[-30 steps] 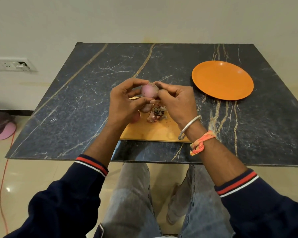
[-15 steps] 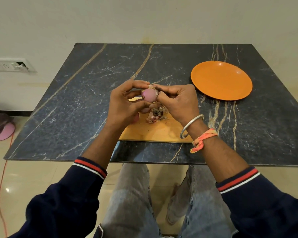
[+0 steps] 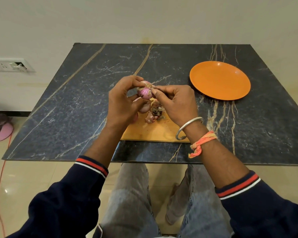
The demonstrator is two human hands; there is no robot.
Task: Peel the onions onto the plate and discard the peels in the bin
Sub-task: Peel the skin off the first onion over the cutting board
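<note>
A small pink onion (image 3: 145, 91) is held above the wooden cutting board (image 3: 155, 132), its root tuft facing up. My left hand (image 3: 122, 104) grips it from the left with curled fingers and thumb. My right hand (image 3: 176, 102) pinches the onion's right side at the root end. A pile of loose peels (image 3: 155, 112) lies on the board under my hands. Another onion (image 3: 144, 108) shows partly below my left thumb. The orange plate (image 3: 220, 80) sits bare at the right of the table. No bin is in view.
The dark marble table (image 3: 86, 100) stands against a pale wall. A wall socket (image 3: 10, 65) is at the left. A pink and dark object (image 3: 0, 127) lies on the floor at the left, with an orange cable (image 3: 0, 179) running along the tiles.
The onion has been turned in my hands, so its root tuft and striped skin now face up. Both hands stay above the board.
</note>
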